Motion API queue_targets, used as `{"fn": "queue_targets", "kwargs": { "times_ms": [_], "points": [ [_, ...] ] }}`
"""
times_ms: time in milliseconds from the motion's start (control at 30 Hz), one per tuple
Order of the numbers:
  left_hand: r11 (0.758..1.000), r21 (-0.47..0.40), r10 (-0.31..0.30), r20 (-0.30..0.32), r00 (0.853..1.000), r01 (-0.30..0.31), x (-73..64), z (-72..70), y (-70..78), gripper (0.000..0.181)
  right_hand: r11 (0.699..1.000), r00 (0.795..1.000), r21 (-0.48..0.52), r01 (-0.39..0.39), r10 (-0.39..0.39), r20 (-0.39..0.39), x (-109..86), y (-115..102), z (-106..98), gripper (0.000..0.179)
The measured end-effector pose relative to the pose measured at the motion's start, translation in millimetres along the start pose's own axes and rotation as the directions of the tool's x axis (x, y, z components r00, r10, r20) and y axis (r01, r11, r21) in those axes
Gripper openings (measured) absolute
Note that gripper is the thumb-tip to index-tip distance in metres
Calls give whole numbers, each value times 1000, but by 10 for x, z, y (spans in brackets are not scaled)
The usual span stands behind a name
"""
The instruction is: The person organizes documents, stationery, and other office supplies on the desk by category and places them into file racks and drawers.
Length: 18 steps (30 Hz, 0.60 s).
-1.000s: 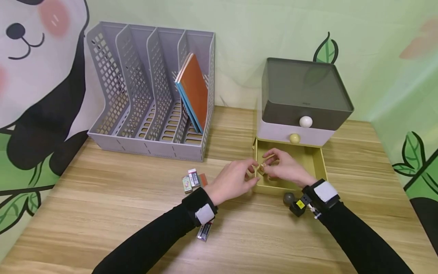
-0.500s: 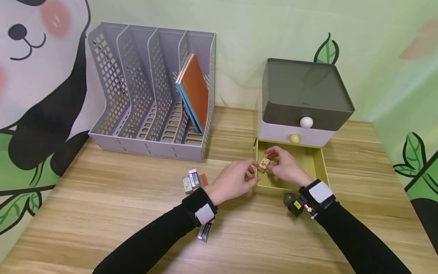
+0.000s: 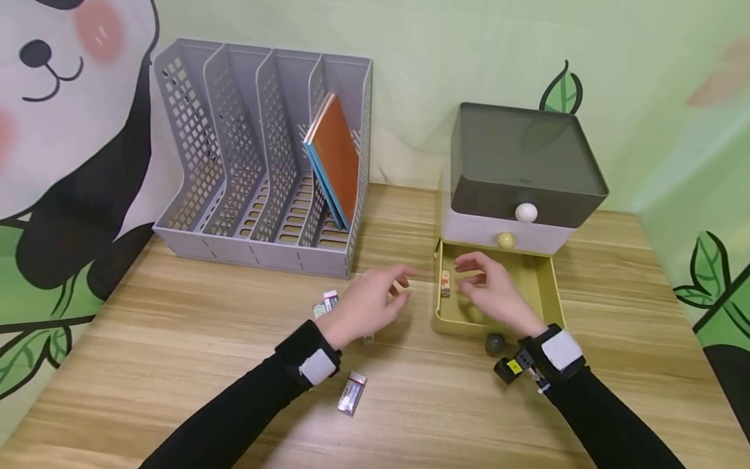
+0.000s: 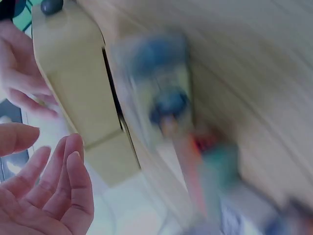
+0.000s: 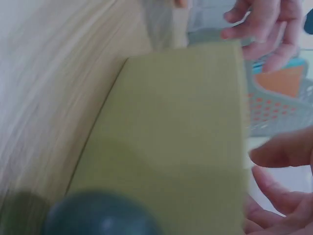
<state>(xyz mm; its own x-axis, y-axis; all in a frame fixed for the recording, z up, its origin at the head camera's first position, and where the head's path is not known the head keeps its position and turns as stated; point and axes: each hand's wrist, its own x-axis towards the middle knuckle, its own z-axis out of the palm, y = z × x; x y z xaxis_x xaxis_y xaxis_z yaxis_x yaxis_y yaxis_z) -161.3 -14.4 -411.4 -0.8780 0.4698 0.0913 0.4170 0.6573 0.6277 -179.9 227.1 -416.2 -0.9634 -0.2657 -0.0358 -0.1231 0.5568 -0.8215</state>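
Note:
A small yellow-and-orange eraser (image 3: 445,283) stands against the left wall inside the pulled-out yellow drawer (image 3: 541,293). Just right of it, my right hand (image 3: 495,293) hovers over the drawer with loosely bent fingers, holding nothing. My left hand (image 3: 369,303) is above the table to the left of the drawer. Its thumb and fingers are apart in the left wrist view, with nothing between them. Beneath it, partly hidden, lie several erasers, among them a white-sleeved one (image 3: 331,298) and a pale green one (image 3: 319,309). They look blurred in the left wrist view.
Another eraser (image 3: 351,394) lies nearer the front of the table. At the back left stands a grey file rack (image 3: 252,254) with orange and blue notebooks (image 3: 336,156). The drawer unit (image 3: 527,156) is at the back right; a dark round knob (image 3: 495,343) sticks out from the open drawer.
The yellow-and-orange eraser has gone from my right fingers to the drawer's left side. My left hand has pulled back leftward from the drawer, over the other erasers.

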Motion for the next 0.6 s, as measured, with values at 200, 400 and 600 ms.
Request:
{"fn": "queue_targets", "kwargs": {
  "times_ms": [200,400,600],
  "points": [
    [997,78,14,-37,999,-11,-202,-270,-199,33,995,986,5,104,-102,-128,-166,-229,145,25],
    [984,179,-14,-13,1000,16,-377,-435,-382,44,970,959,-8,242,-240,-153,-304,-443,401,21],
    [960,269,-91,37,995,78,-526,-505,-498,50,947,939,-27,321,-322,-119,-388,-614,604,20]
  ]
}}
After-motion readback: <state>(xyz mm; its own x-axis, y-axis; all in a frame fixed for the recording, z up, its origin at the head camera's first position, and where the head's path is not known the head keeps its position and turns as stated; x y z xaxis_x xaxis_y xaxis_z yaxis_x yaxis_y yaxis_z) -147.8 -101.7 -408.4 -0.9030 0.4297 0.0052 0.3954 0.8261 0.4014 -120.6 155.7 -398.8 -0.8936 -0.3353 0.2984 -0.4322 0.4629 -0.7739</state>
